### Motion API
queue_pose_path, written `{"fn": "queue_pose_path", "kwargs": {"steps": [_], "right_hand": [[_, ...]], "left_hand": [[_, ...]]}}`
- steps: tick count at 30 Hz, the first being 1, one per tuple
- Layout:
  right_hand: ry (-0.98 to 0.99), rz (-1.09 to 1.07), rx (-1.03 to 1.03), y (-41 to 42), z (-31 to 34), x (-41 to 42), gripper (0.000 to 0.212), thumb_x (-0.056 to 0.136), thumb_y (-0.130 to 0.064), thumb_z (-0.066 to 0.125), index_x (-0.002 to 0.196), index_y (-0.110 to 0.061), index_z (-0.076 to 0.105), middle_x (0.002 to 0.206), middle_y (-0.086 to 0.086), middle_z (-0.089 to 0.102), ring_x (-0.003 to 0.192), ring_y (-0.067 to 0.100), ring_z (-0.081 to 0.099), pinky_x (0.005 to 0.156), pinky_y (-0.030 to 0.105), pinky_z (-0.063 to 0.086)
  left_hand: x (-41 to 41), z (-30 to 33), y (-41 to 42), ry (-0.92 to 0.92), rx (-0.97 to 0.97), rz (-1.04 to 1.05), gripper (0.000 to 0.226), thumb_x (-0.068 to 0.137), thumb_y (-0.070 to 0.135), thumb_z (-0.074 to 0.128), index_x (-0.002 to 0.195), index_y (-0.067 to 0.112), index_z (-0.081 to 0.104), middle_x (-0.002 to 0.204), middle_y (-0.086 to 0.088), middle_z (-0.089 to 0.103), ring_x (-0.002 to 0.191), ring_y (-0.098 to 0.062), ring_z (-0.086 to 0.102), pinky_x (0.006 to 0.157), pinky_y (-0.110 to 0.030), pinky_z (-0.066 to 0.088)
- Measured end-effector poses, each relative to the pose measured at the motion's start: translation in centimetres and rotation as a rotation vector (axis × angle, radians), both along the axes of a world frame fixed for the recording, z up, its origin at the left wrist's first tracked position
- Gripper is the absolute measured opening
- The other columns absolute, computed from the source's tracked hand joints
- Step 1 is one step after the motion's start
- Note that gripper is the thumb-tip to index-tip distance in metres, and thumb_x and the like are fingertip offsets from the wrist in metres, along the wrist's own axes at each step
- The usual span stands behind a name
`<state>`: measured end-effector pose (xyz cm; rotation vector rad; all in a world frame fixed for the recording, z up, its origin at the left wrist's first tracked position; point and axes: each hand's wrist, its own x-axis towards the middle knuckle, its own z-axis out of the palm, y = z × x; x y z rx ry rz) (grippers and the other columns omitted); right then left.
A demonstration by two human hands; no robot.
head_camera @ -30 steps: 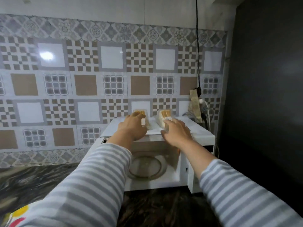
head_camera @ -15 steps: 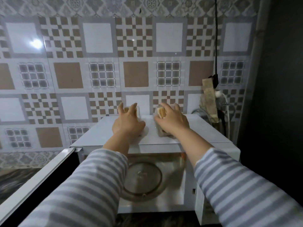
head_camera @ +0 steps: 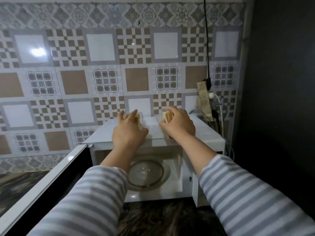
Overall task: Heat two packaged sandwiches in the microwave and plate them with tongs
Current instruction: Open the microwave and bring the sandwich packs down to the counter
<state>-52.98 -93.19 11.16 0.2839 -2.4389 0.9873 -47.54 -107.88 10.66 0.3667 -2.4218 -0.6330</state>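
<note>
Two packaged sandwiches sit atop the microwave [head_camera: 211,133]: your left hand [head_camera: 127,133] curls over the left sandwich [head_camera: 139,116], your right hand [head_camera: 179,126] clasps the right sandwich [head_camera: 167,116]. Below your fingers, the open door [head_camera: 51,176] and glass turntable [head_camera: 146,172].

Two packaged sandwiches: left sandwich [head_camera: 138,118], right sandwich [head_camera: 167,116]. One microwave [head_camera: 207,136] (door open), one glass turntable [head_camera: 146,172]. Two hands: left hand [head_camera: 127,133], right hand [head_camera: 179,125].

Microwave [head_camera: 201,142] on surface [head_camera: 163,218], against tiled wall [head_camera: 102,79]. Two sandwich packs on top: left sandwich [head_camera: 139,117], right sandwich [head_camera: 167,116]. Door [head_camera: 42,188] swung left; turntable [head_camera: 146,172] inside.
</note>
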Motion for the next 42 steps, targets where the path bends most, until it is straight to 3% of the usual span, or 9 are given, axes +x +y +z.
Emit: {"fn": "queue_pose_path", "kwargs": {"steps": [6, 10, 14, 19, 28, 36, 39, 42], "right_hand": [[0.08, -0.008, 0.009, 3.6, -1.8, 8.1, 0.057, 0.08, -0.042, 0.062, 0.133, -0.043, 0.043, 0.127, 0.004, 0.047, 0.105, 0.026, 0.057, 0.085, 0.035, 0.05], [0.095, -0.021, 0.011, 6.3, -4.9, 13.8, 0.057, 0.081, -0.04, 0.063, 0.135, -0.038, 0.045, 0.135, 0.003, 0.045, 0.109, 0.026, 0.056, 0.087, 0.036, 0.049], [0.021, -0.058, 0.015, 8.6, -9.4, 17.7, 0.058, 0.082, -0.039, 0.066, 0.136, -0.036, 0.046, 0.136, 0.002, 0.044, 0.112, 0.023, 0.054, 0.086, 0.033, 0.046], [-0.093, -0.117, 0.015, 11.3, -15.9, 20.6, 0.054, 0.082, -0.035, 0.066, 0.133, -0.037, 0.049, 0.134, 0.0, 0.045, 0.112, 0.024, 0.054, 0.083, 0.032, 0.047], [-0.256, -0.167, 0.087, 15.1, -23.7, 19.1, 0.057, 0.084, -0.039, 0.061, 0.138, -0.041, 0.042, 0.147, -0.003, 0.032, 0.113, 0.023, 0.056, 0.083, 0.033, 0.049], [-0.199, -0.181, 0.124, 15.1, -26.8, 15.4, 0.056, 0.085, -0.039, 0.061, 0.138, -0.04, 0.043, 0.151, 0.001, 0.03, 0.111, 0.026, 0.058, 0.078, 0.033, 0.049], [-0.256, -0.125, 0.173, 15.0, -26.8, 14.4, 0.06, 0.085, -0.042, 0.06, 0.141, -0.04, 0.038, 0.156, 0.003, 0.021, 0.119, 0.027, 0.053, 0.086, 0.035, 0.048], [-0.194, -0.131, 0.303, 15.1, -26.6, 14.3, 0.059, 0.089, -0.044, 0.056, 0.144, -0.036, 0.037, 0.16, 0.009, 0.014, 0.14, 0.031, 0.03, 0.109, 0.041, 0.036]], "left_hand": [[8.1, -3.0, 3.4, 0.146, -0.018, -0.071, 0.068, 0.082, 0.042, 0.061, 0.142, 0.041, 0.031, 0.158, 0.005, 0.009, 0.115, -0.033, 0.054, 0.079, -0.038, 0.048], [13.0, -6.4, 6.2, 0.19, 0.024, -0.094, 0.058, 0.085, 0.049, 0.056, 0.139, 0.045, 0.035, 0.157, 0.008, 0.012, 0.116, -0.032, 0.052, 0.084, -0.04, 0.047], [16.8, -10.9, 9.0, 0.114, 0.035, -0.133, 0.066, 0.08, 0.041, 0.065, 0.139, 0.044, 0.035, 0.157, 0.006, 0.012, 0.114, -0.032, 0.052, 0.081, -0.04, 0.047], [19.2, -16.7, 12.5, 0.007, 0.069, -0.144, 0.066, 0.081, 0.037, 0.062, 0.141, 0.042, 0.034, 0.157, 0.004, 0.011, 0.115, -0.033, 0.051, 0.078, -0.041, 0.048], [17.3, -24.2, 15.6, -0.066, 0.178, -0.1, 0.071, 0.075, 0.033, 0.07, 0.138, 0.046, 0.038, 0.156, 0.008, 0.016, 0.121, -0.022, 0.049, 0.077, -0.032, 0.05], [15.1, -27.2, 15.5, -0.081, 0.14, -0.025, 0.073, 0.077, 0.031, 0.07, 0.141, 0.041, 0.036, 0.157, 0.003, 0.014, 0.128, -0.029, 0.04, 0.088, -0.041, 0.048], [15.1, -27.0, 15.1, -0.088, 0.109, -0.046, 0.064, 0.084, 0.04, 0.064, 0.141, 0.038, 0.036, 0.157, 0.0, 0.013, 0.13, -0.031, 0.037, 0.093, -0.042, 0.046], [15.4, -26.6, 13.7, -0.029, 0.173, -0.151, 0.048, 0.093, 0.042, 0.048, 0.141, 0.033, 0.041, 0.156, -0.002, 0.019, 0.134, -0.028, 0.036, 0.102, -0.037, 0.038]]}}
